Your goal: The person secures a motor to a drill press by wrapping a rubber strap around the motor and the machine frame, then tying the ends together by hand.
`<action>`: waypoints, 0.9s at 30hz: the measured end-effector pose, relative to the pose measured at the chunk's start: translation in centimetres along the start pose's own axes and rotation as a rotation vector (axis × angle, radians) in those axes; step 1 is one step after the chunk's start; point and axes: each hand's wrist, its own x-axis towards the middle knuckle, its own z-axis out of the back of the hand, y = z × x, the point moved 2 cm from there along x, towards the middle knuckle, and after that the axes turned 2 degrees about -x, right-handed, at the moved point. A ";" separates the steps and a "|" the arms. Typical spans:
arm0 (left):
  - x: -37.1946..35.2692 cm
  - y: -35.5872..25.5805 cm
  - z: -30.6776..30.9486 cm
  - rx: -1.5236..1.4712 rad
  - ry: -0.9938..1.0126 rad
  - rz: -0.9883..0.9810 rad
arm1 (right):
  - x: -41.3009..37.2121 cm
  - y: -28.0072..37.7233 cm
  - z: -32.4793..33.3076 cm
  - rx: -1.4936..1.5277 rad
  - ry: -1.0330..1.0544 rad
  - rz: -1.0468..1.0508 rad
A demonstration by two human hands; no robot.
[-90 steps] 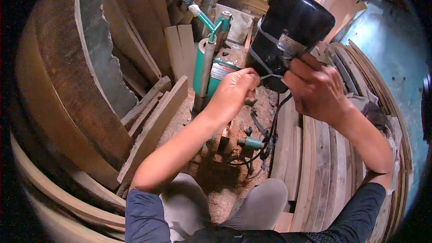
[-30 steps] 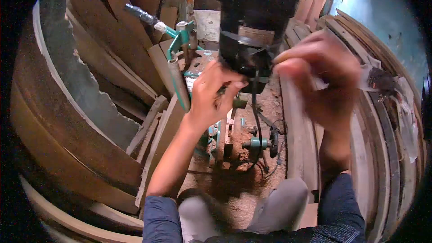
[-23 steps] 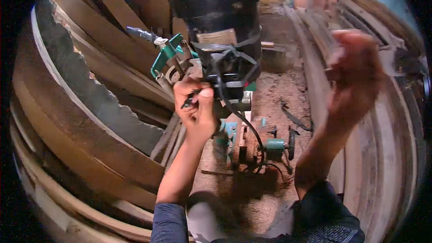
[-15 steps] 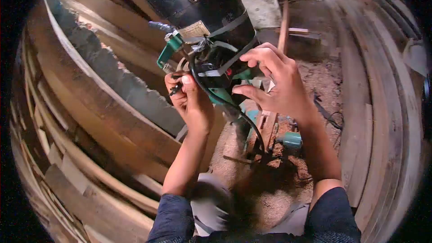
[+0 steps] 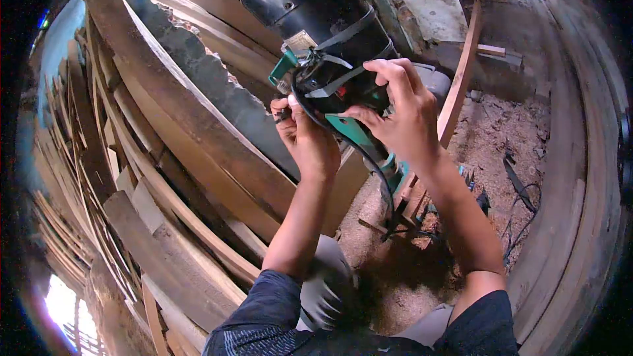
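In front of me stands a machine with a glossy black rounded housing [image 5: 323, 3], grey straps round it and green metal parts [image 5: 351, 129] below. My left hand [image 5: 306, 135] is closed, thumb against fingers, on a small black piece [image 5: 283, 115] whose kind I cannot make out. It is just below a green bracket [image 5: 283, 67] on the machine's left side. A black cable [image 5: 356, 148] loops down past that hand. My right hand [image 5: 409, 115] is held beside the machine's lower right, thumb and fingers apart with nothing visible between them. A small red switch [image 5: 341, 91] shows between the hands.
Long wooden planks [image 5: 178, 132] lean in a stack along the left. More boards [image 5: 560, 125] lie on the right. Wood shavings [image 5: 494, 132] cover the floor, with a dark cable [image 5: 521, 188] on them. A wooden beam [image 5: 461, 72] stands behind my right hand.
My view has swung left, so the machine and both hands appear further right. The left hand keeps the small black piece; the right hand's thumb and fingers are still apart.
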 end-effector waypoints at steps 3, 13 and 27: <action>-0.1 0.2 -0.5 0.034 -0.028 -0.039 | 0.1 -0.2 -0.2 0.009 -0.020 0.013; 0.2 0.4 -1.0 0.112 -0.058 -0.118 | -0.6 -1.0 -1.3 -0.039 -0.080 0.111; -0.1 0.4 -0.3 0.119 -0.012 -0.096 | -2.2 -1.5 -0.7 0.137 -0.180 0.052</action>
